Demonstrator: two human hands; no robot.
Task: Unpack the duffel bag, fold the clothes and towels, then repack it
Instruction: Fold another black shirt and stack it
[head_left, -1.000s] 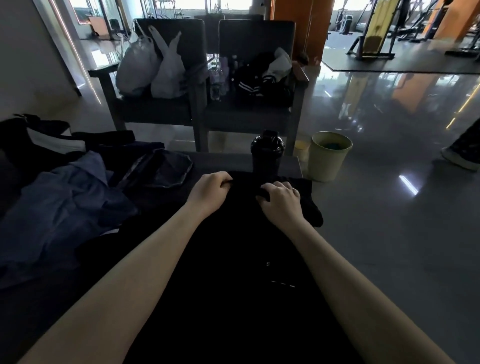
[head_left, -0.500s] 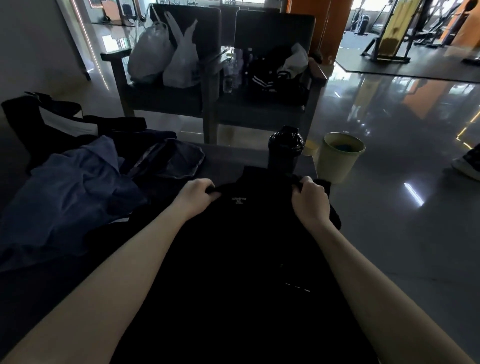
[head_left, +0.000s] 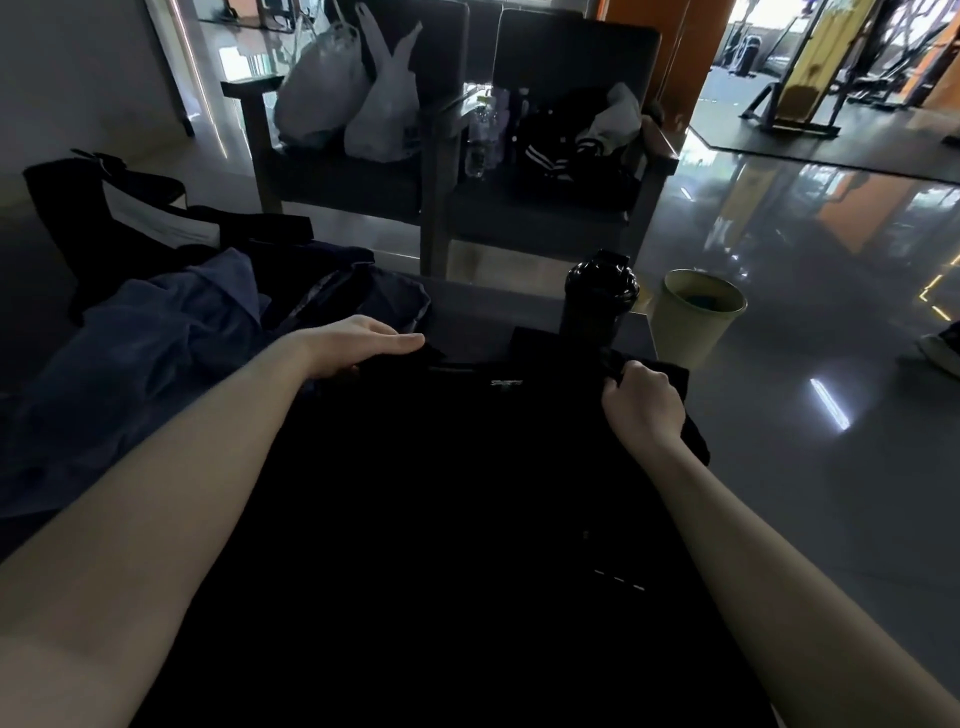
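**Desk:** Where is the piece you're working on?

**Operator:** I've got a black garment (head_left: 467, 493) spread on the table (head_left: 493, 312) straight in front of me. It runs from the near edge out to a small pale label close to its far edge, and it fills the middle of my view between both forearms.

**Desk:** And the hands?

**Operator:** My left hand (head_left: 363, 345) lies on the far left corner of it, palm down, with the fingers straight and together. I can't tell whether any cloth is caught under the palm. My right hand (head_left: 644, 402) is curled tight at the far right corner, with a fold of the black cloth clamped in it.

**Desk:** What's around it?

**Operator:** On the left is a heap of blue cloth (head_left: 156, 364), right up against the garment's left side. Beyond that sits a dark bag (head_left: 78, 208) with a pale panel, and I can't tell if it's the duffel. A black shaker bottle (head_left: 597, 296) stands upright at the far right of the table, just past the garment's far edge. A pale bin (head_left: 696, 317) is on the floor to the right of the table. Farther off are two dark chairs (head_left: 363, 176). The left one holds white plastic bags (head_left: 353, 98), and the right one holds a black jacket (head_left: 566, 156) with white stripes.
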